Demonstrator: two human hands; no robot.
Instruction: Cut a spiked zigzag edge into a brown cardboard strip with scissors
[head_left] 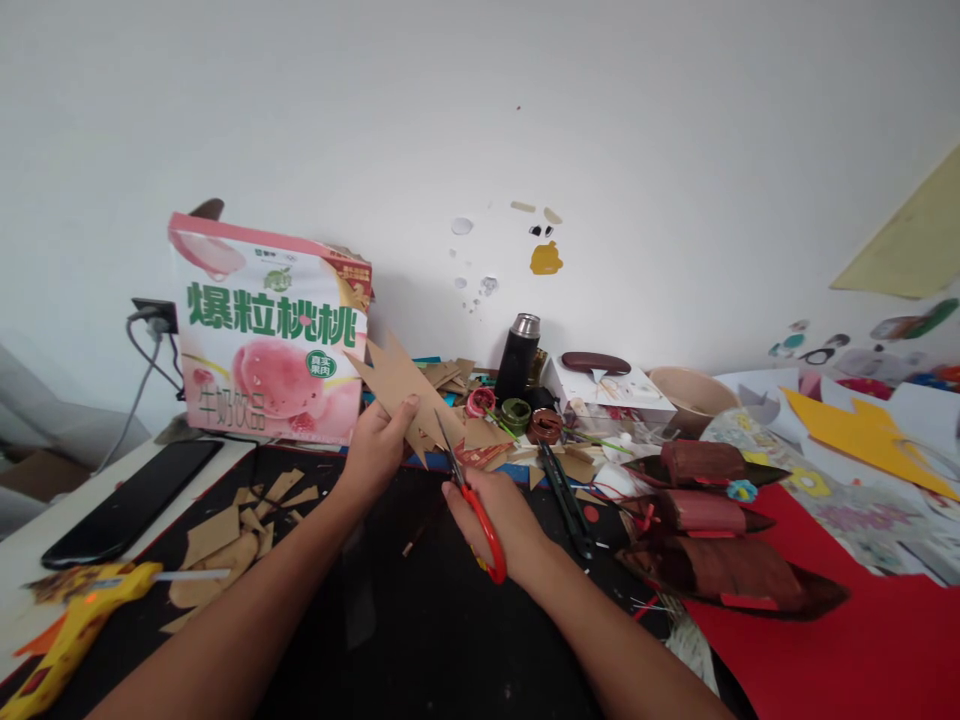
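Observation:
Between the thumb and fingers of my left hand (380,440) is a piece of brown cardboard (411,385) with jagged, pointed edges, raised above the black work surface (420,620). My right hand (501,515) grips a pair of scissors (484,525) with red-orange handles. Their blades point up and left, at the cardboard's lower right side; whether they are cutting into it I cannot tell. Cardboard scraps (232,540) lie to the left of my left forearm. Right of my right hand rests a black utility knife (564,495).
A pink drink carton (274,340) stands at the back left, near a black phone (131,500) and a yellow glue gun (86,620). Behind my hands is a black thermos (518,358). Several brown model boats (742,575) sit on the right, beside red paper (862,650).

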